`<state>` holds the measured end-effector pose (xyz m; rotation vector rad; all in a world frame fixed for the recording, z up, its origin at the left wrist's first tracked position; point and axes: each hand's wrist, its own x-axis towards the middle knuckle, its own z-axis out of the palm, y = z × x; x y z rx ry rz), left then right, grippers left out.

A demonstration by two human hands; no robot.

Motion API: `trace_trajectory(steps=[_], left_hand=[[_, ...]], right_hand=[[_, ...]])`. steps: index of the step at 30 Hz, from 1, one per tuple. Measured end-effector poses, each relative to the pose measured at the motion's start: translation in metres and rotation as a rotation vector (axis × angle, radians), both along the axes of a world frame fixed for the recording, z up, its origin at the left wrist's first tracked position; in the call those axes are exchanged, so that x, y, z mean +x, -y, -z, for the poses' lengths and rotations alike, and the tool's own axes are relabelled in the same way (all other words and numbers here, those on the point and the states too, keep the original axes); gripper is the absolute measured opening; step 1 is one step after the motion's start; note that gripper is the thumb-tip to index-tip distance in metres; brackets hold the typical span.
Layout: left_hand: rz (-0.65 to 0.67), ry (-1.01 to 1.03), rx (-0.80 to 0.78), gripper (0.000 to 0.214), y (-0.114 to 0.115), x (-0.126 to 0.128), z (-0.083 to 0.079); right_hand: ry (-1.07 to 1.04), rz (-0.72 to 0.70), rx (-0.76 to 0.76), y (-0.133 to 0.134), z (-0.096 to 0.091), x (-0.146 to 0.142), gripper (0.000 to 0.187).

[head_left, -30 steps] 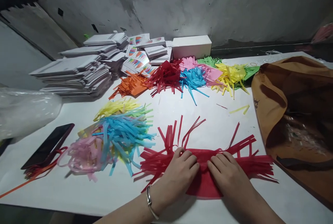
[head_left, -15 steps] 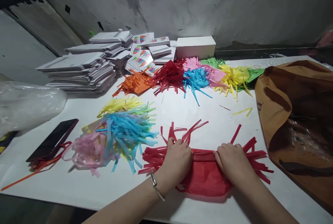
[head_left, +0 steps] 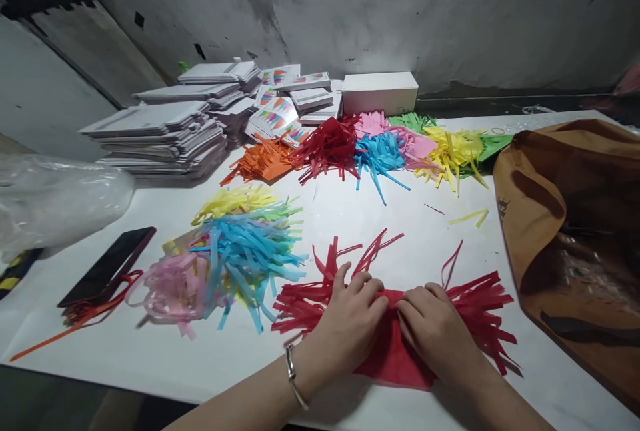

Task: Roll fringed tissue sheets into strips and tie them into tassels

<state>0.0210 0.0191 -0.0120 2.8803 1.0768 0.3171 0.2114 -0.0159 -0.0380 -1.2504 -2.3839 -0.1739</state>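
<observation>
Red tissue paper (head_left: 397, 364) with fringed strips fanning out at both sides lies near the front of the table. My left hand (head_left: 350, 324) grips its upper edge, thumb towards the middle and index finger lifted. Close beside it, my right hand (head_left: 437, 324) is closed on the same edge with its fingers bunched together. The hands cover much of the folded edge, so the fold between them is mostly hidden. To the left of the red paper lies a loose pile of blue fringed tissue (head_left: 240, 244) mixed with pink, yellow and green.
A phone (head_left: 107, 267) and an orange ribbon (head_left: 55, 341) are at the left. Along the back are stacked white packets (head_left: 160, 137), a white box (head_left: 380, 92) and a row of coloured tassels (head_left: 330, 151). A brown bag (head_left: 530, 217) stands at the right.
My hands have come closer together along the paper's top edge. My left index finger has lifted. The lower red sheet now shows narrower between my wrists, and the view has shifted slightly.
</observation>
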Motion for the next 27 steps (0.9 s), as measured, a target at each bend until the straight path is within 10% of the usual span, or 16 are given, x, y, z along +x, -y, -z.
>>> trace_trajectory(steps=[9,23,27], left_hand=[[0.033,0.096,-0.086,0.018,0.005,-0.016,0.016],[-0.292,-0.105,-0.085,0.014,0.010,0.006,0.008],[-0.273,-0.112,-0.090,0.012,0.007,0.005,0.009]], right_hand=[[0.008,-0.024,0.007,0.019,0.005,0.015,0.031],[0.089,0.432,-0.079,0.010,0.004,0.018,0.022],[-0.036,0.209,0.002,0.012,0.002,0.004,0.026]])
